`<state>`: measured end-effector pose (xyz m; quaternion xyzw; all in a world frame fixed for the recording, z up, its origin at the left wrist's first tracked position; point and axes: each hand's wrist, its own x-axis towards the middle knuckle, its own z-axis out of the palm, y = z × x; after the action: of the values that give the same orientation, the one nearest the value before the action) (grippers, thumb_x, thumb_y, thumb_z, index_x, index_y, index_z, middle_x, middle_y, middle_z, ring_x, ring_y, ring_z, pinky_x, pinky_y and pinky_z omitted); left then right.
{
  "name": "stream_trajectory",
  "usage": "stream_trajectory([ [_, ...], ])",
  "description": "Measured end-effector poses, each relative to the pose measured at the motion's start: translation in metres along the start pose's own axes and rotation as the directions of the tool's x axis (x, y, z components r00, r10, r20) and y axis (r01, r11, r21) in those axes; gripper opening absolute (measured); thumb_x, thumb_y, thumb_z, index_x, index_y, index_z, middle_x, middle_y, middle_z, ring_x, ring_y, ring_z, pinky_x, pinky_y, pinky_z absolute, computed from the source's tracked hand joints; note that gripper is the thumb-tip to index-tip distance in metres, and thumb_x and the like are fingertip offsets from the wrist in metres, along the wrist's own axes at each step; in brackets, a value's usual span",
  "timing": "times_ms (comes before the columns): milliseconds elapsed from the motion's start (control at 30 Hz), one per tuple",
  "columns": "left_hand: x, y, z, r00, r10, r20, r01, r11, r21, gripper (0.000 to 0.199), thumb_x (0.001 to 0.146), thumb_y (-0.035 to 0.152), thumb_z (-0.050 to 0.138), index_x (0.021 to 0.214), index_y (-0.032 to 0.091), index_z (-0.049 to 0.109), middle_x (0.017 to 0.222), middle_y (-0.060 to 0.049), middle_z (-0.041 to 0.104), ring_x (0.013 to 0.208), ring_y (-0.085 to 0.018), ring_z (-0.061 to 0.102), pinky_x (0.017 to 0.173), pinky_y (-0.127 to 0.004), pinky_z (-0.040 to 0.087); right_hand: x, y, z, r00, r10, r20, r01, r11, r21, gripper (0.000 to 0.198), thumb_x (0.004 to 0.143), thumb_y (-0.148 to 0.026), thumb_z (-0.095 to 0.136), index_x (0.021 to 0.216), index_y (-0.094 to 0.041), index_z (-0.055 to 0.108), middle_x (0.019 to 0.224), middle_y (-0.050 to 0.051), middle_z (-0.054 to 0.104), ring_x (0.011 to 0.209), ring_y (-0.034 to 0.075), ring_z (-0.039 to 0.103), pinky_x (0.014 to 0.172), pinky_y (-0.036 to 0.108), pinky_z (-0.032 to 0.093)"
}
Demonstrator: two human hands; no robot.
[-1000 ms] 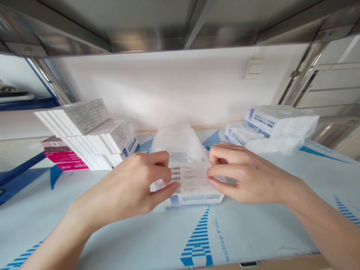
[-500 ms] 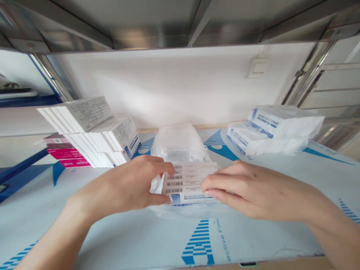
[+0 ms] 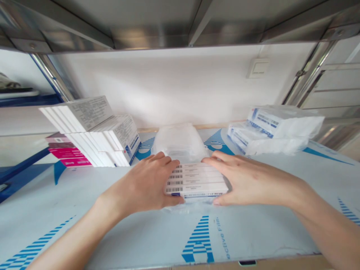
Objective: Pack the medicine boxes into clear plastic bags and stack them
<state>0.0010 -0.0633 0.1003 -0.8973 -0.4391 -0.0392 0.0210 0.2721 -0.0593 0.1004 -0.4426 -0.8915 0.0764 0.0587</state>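
In the middle of the shelf lies a row of small white cartons (image 3: 199, 178) packed side by side, with barcodes on their upward ends and a blue band along the near face. My left hand (image 3: 152, 180) is closed round the row's left end, thumb on the near face and fingers at the far side. At the right end, my right hand (image 3: 242, 180) grips the same way, fingers curved over the far edge and thumb at the near corner. Clear plastic (image 3: 194, 206) shows beneath and in front of the cartons.
Behind the cartons lies a pile of clear plastic bags (image 3: 180, 138). White boxes (image 3: 95, 138) and pink boxes (image 3: 74, 153) are stacked at left. Plastic-wrapped box packs (image 3: 281, 123) stand at right. A metal shelf (image 3: 152, 30) hangs overhead, before a white wall (image 3: 168, 86).
My right hand has moved from on top of the cartons to their right end and opened wider round them. My left hand has shifted slightly right and closed further over the left end.
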Motion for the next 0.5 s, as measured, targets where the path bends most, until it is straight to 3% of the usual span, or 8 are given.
stream_trajectory([
  [67, 0.002, 0.001, 0.0, 1.0, -0.006, 0.02, 0.006, 1.0, -0.011, 0.061, 0.074, 0.058, 0.074, 0.118, 0.016, 0.065, 0.109, -0.014, 0.069, 0.109, -0.036, 0.063, 0.096, -0.052, 0.051, 0.003, -0.003, -0.003, 1.0, -0.027, 0.016, 0.026, 1.0, 0.014, 0.062, 0.064, -0.056, 0.082, 0.114, -0.024, 0.065, 0.116, 0.01, 0.059, 0.097, 0.03, 0.064, 0.075, 0.042, 0.055],
  [167, 0.004, 0.006, -0.003, 0.999, 0.02, -0.036, -0.021, 1.0, -0.011, 0.059, 0.072, 0.056, 0.075, 0.115, 0.016, 0.064, 0.105, -0.012, 0.068, 0.102, -0.034, 0.063, 0.094, -0.053, 0.05, 0.005, -0.014, -0.004, 0.996, -0.063, -0.061, 0.064, 0.998, 0.016, 0.061, 0.063, -0.058, 0.082, 0.11, -0.024, 0.065, 0.115, 0.009, 0.056, 0.101, 0.029, 0.061, 0.083, 0.045, 0.055],
  [300, 0.003, 0.011, -0.005, 0.99, 0.063, -0.126, -0.069, 0.997, -0.038, 0.061, 0.074, 0.057, 0.073, 0.118, 0.017, 0.061, 0.106, -0.011, 0.067, 0.102, -0.033, 0.063, 0.089, -0.05, 0.051, 0.013, -0.028, 0.002, 0.976, -0.135, -0.168, 0.14, 0.99, 0.017, 0.052, 0.067, -0.045, 0.081, 0.109, -0.02, 0.064, 0.111, 0.01, 0.06, 0.105, 0.029, 0.059, 0.093, 0.047, 0.051],
  [500, 0.001, 0.0, -0.005, 0.998, -0.034, -0.059, 0.023, 0.986, -0.167, 0.082, 0.069, 0.056, 0.078, 0.137, 0.022, 0.047, 0.116, -0.012, 0.068, 0.101, -0.033, 0.067, 0.082, -0.044, 0.052, 0.013, -0.012, 0.001, 0.983, 0.001, -0.182, 0.038, 0.977, 0.211, 0.065, 0.061, -0.044, 0.084, 0.119, -0.023, 0.061, 0.115, 0.008, 0.067, 0.107, 0.03, 0.062, 0.09, 0.045, 0.051],
])
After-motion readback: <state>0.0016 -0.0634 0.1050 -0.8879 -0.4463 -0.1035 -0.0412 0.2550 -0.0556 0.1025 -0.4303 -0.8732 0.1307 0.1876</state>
